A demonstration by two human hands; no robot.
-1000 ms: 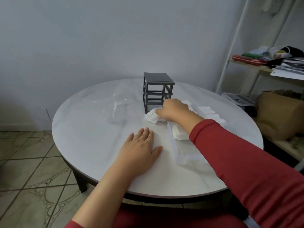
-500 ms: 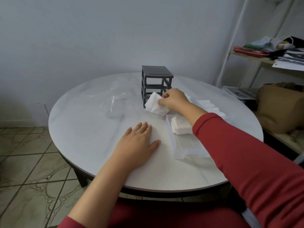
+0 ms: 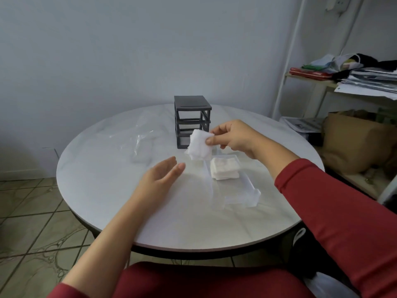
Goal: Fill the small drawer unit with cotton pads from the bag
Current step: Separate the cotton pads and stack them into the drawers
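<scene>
The dark grey drawer frame stands empty of drawers at the middle back of the round white table. A clear drawer lies in front of it to the right, with a stack of white cotton pads at its far end. My right hand pinches a bunch of cotton pads in the air above the drawer's far left corner. Lifted just off the table, my left hand has straight fingers that point toward the held pads. A crumpled clear plastic bag lies left of the frame.
A white shelf unit at the right holds papers, cloths and a brown paper bag. Tiled floor shows at the left, below the table edge. The wall is close behind the table.
My right hand picked a bunch of pads up from the table beside the frame and raised it. My left hand, flat on the table before, has lifted and turned toward the pads.
</scene>
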